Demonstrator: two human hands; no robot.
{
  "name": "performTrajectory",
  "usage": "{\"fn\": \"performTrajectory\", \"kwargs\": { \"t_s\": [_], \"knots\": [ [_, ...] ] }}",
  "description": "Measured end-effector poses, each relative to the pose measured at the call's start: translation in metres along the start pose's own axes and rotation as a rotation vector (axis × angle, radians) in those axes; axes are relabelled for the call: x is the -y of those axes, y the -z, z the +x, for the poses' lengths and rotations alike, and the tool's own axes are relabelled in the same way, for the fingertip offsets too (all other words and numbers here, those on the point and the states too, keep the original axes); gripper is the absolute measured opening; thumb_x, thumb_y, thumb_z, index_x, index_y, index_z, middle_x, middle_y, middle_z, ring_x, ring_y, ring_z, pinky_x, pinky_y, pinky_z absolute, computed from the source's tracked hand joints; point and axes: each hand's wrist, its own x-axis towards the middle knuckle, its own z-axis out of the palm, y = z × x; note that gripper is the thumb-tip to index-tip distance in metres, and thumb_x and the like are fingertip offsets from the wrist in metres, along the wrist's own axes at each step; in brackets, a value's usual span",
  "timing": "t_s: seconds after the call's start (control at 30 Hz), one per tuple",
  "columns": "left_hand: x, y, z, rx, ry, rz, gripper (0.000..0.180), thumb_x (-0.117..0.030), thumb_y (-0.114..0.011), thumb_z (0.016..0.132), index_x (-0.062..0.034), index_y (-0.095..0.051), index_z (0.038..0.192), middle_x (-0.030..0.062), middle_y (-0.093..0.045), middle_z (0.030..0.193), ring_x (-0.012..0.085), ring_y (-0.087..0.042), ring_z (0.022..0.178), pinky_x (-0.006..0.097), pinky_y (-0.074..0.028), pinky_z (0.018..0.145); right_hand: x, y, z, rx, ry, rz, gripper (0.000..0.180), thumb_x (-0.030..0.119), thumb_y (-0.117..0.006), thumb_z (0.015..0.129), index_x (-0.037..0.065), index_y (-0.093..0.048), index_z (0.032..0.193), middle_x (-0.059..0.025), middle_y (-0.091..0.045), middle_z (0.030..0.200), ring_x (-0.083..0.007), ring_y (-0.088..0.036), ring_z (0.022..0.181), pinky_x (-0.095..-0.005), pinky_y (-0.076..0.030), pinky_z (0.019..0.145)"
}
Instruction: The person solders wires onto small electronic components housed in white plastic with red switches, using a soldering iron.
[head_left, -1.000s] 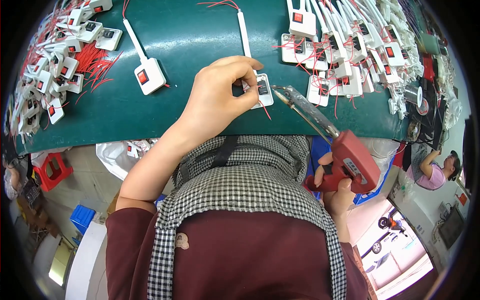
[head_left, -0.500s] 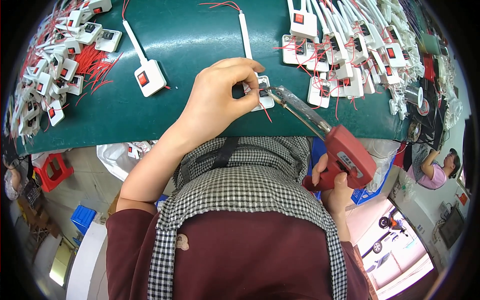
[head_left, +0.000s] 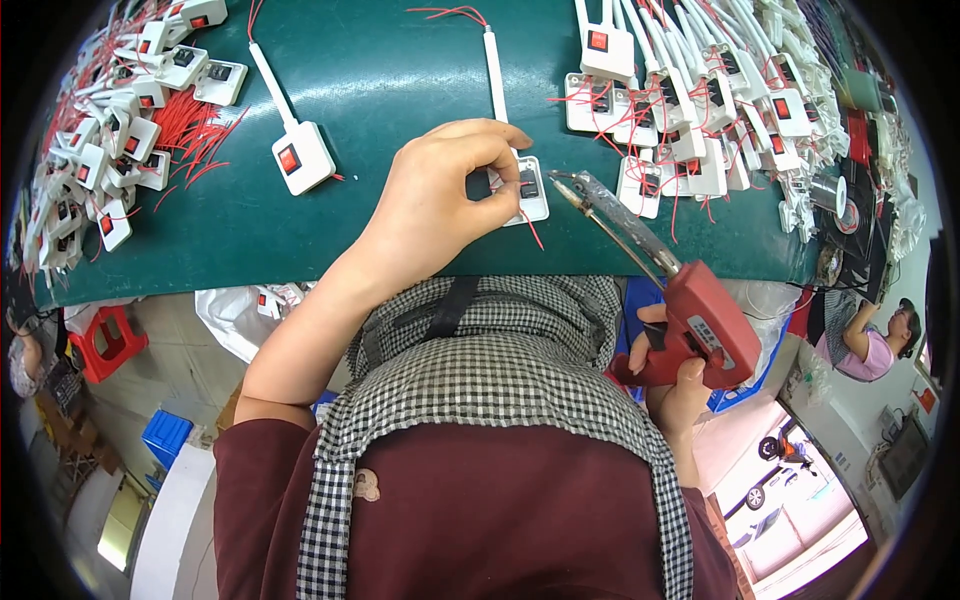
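My left hand (head_left: 425,195) is closed, thumb and forefinger pinching a thin red wire (head_left: 532,230) over an opened white switch housing (head_left: 538,207). The black back of a switch (head_left: 529,181) shows inside it, and a white tube (head_left: 494,75) with red wires at its far end runs away from it. Part of the housing is hidden by my fingers. My right hand (head_left: 680,395) is wrapped round the grip of a red soldering gun (head_left: 710,325). Its dark tip (head_left: 556,177) points at the housing from the right, a small gap apart from it.
A white switch handle (head_left: 302,172) lies face up on the green table (head_left: 400,75). Heaps of similar pieces (head_left: 85,165) crowd the left, beside loose red wires (head_left: 190,125), and more pieces (head_left: 690,110) fill the right. A solder spool (head_left: 828,192) stands at the far right; a person (head_left: 868,335) sits beyond.
The soldering gun has moved back to the right, its tip coming away from the switch. My left hand keeps its pinch in nearly the same place.
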Motion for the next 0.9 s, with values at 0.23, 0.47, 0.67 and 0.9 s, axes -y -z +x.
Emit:
{"fn": "performTrajectory", "kwargs": {
  "t_s": [0.23,0.47,0.67,0.9],
  "knots": [
    [0.0,0.002,-0.003,0.01,-0.003,-0.033,0.006,-0.001,-0.061,0.069,-0.0016,-0.057,0.073,0.0129,-0.063,0.1,0.0256,-0.061,0.089,0.032,-0.047,0.077,-0.009,0.002,-0.004,-0.038,0.031,-0.047,0.08,0.06,-0.059,0.076,-0.005,-0.042,0.119,-0.0158,-0.058,0.1,-0.0129,-0.049,0.052,-0.0232,-0.036,0.042],
    [-0.002,0.004,-0.01,0.008,-0.068,0.002,0.011,-0.005,-0.065,0.071,-0.0027,-0.058,0.078,0.0121,-0.061,0.105,0.0273,-0.059,0.092,0.035,-0.048,0.076,-0.009,0.004,0.001,-0.115,0.097,-0.091,0.083,0.063,-0.06,0.073,-0.004,-0.04,0.118,-0.0161,-0.056,0.098,-0.0152,-0.053,0.056,-0.0239,-0.041,0.046],
    [0.007,0.083,-0.021,-0.492,0.036,0.474,0.012,-0.007,-0.066,0.072,-0.0033,-0.065,0.084,0.008,-0.063,0.087,0.023,-0.057,0.086,0.031,-0.043,0.077,-0.009,-0.002,0.002,-0.139,0.112,-0.069,0.082,0.062,-0.058,0.075,-0.006,-0.04,0.116,-0.0167,-0.055,0.099,-0.0157,-0.053,0.058,-0.0244,-0.042,0.047],
    [0.056,0.148,-0.042,-0.482,0.212,0.843,0.012,-0.01,-0.066,0.073,-0.002,-0.064,0.081,0.0076,-0.059,0.086,0.0272,-0.053,0.084,0.036,-0.042,0.077,-0.01,-0.005,0.001,-0.07,0.171,-0.024,0.066,0.053,-0.053,0.084,-0.005,-0.042,0.115,-0.0148,-0.055,0.103,-0.0119,-0.048,0.059,-0.022,-0.037,0.049]
  ]
}}
